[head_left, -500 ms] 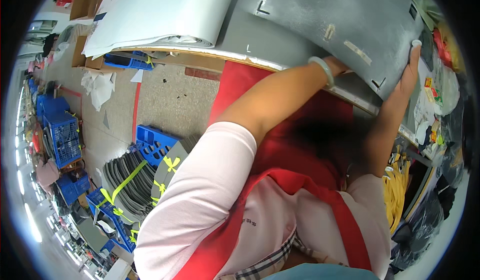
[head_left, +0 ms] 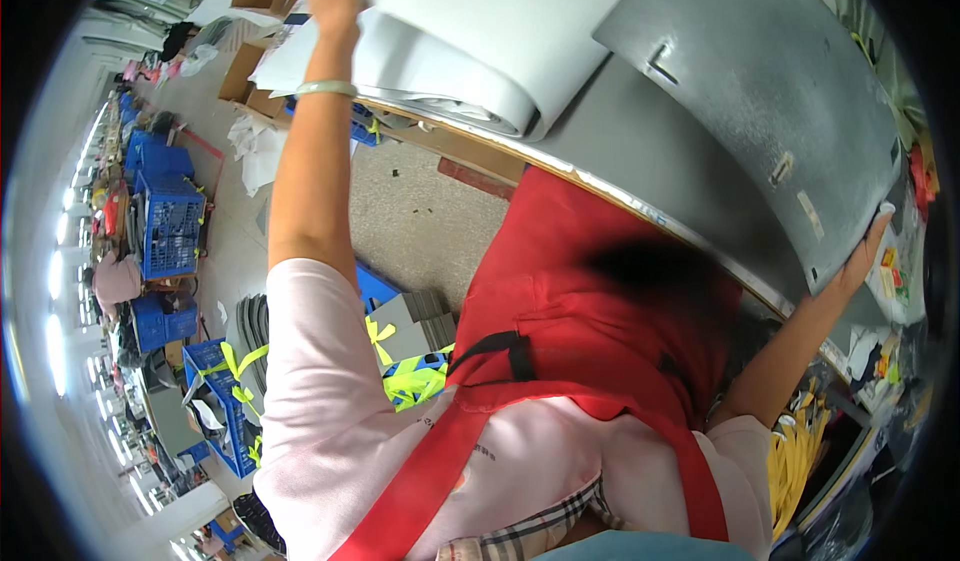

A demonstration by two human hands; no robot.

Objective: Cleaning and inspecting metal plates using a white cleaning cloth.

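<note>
A large grey board [head_left: 760,81], scuffed and with dark corner marks and tape strips, stands tilted up off the table at the right. My right hand [head_left: 862,253] grips its near right edge, with the thumb, tipped in something white, along the edge and the fingers partly hidden. At the far left, my left hand [head_left: 338,3] is closed on the edge of a white sheet [head_left: 460,11], the upper layer of a pile with a rolled or folded near edge. Exact finger positions there are slightly blurred. A pale bangle circles my left wrist.
A grey work table [head_left: 640,151] with a worn front edge runs ahead of me. Cardboard boxes [head_left: 250,76] are at the far left. Blue crates [head_left: 170,221] and tied grey pieces [head_left: 410,321] are on the floor. Yellow strips [head_left: 800,451] hang at the right.
My left hand has left the space beneath the board and reached far left to the white sheet. The right hand keeps hold of the board, and the view has shifted.
</note>
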